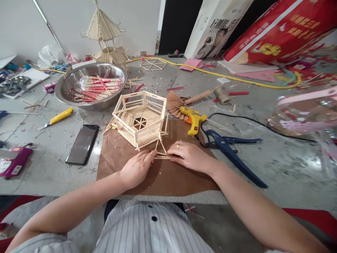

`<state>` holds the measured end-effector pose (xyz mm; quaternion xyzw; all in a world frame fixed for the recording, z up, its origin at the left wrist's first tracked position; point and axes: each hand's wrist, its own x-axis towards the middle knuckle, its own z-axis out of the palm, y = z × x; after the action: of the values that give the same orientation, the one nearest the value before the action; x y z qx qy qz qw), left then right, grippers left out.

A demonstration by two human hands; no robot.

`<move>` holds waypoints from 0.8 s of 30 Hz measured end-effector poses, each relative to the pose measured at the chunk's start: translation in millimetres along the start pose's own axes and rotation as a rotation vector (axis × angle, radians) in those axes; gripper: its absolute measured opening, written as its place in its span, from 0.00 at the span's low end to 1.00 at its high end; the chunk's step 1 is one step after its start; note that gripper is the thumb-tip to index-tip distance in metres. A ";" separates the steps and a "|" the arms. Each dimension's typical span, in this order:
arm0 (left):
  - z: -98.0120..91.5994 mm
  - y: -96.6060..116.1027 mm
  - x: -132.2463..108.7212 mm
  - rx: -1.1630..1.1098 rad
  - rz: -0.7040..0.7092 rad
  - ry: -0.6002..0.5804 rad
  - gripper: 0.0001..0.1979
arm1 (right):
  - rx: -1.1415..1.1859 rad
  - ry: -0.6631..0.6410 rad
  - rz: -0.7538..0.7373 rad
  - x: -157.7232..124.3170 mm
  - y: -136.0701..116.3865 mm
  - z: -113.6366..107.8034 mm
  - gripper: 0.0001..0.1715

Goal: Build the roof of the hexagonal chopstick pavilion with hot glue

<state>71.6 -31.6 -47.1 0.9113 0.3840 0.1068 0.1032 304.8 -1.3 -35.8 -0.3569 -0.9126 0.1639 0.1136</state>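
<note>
Thin sticks (pixel 162 158), frame centre: lying between left hand (pixel 138 168) and right hand (pixel 191 155), neither being nearer, long axis running sideways. Right hand: pinching right ends. Left hand: touching left ends; whether gripping, cannot tell.

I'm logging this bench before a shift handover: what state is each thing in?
Phone: flat, screen dark.
Yellow knife: lying down, blade out.
Glue gun: on its side; heat can't be told.
Blue tool: handles spread apart.
Brown fan: spread open.
Metal bowl: holding sticks.
Hexagonal stick frame: open at the top.
Left hand, right hand: fingertips at thin sticks.
</note>
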 end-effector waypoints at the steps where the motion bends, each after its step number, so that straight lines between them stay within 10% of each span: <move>1: -0.4 -1.0 -1.7 -0.008 0.001 0.001 0.21 | 0.003 -0.001 -0.017 0.2 -2.1 -0.3 0.09; 17: -17.7 -17.0 -28.7 0.135 -0.023 0.105 0.13 | -0.244 0.129 -0.147 9.0 -9.8 1.7 0.11; 24: -17.6 -16.5 -30.7 0.166 -0.021 0.116 0.13 | -0.548 -0.086 -0.224 38.2 -44.3 7.4 0.13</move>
<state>34.7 -40.7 -38.2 0.9049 0.4065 0.1260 0.0062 247.6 -7.2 -22.3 -0.2640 -0.9606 -0.0869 -0.0084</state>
